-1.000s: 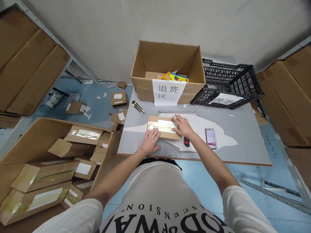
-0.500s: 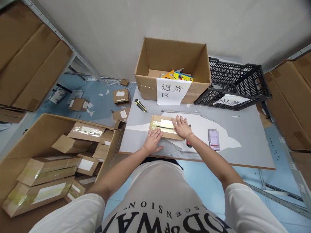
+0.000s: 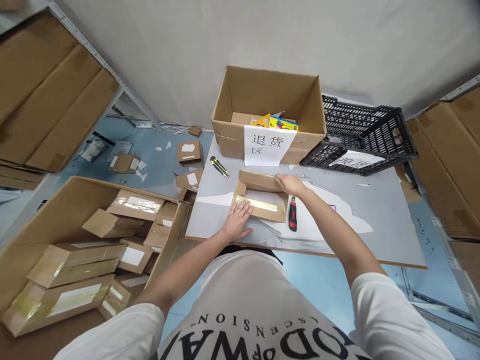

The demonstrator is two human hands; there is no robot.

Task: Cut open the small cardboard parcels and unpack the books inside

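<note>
Flat cardboard parcel, taped, lid lifted

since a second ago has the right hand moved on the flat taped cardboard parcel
Yes. The right hand went from the flat taped cardboard parcel top to its far flap, nearer the big open box's white paper sign.

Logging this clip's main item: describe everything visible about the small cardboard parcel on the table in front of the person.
The small cardboard parcel is a flat brown mailer box with glossy clear tape along its near edge. It lies near the front of the grey table, its top flap raised and showing a pale inside. The left hand presses on its near left corner; the right hand grips the raised flap's far right edge. A red utility knife lies just right of it.
</note>
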